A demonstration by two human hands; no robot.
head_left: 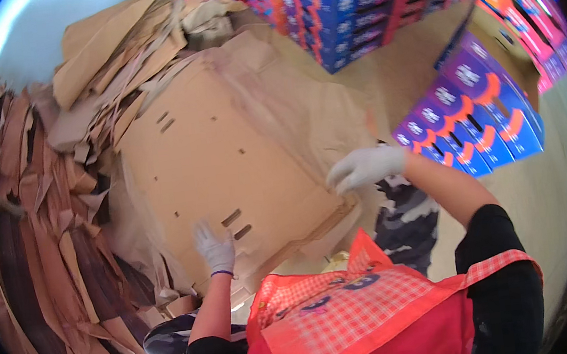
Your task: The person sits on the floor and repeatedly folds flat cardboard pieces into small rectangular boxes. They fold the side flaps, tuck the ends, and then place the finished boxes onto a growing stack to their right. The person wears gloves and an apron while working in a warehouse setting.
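Observation:
A flat brown cardboard sheet [203, 144] with slots and small holes lies in front of me, on top of other flat pieces. My left hand [214, 246], in a white glove, rests on its near part beside two slots, fingers spread. Off the sheet's right edge is my right hand [366, 167], also gloved in white. Its fingers are stretched and slightly bent, with nothing visible in them. Whether its fingertips touch the cardboard, I cannot tell.
Torn cardboard strips [37, 226] are heaped along the left, and crumpled brown paper [122, 48] lies at the far left. Stacked blue and purple printed boxes [355, 8] stand at the back. More printed boxes [479, 113] stand at the right, beyond my right forearm.

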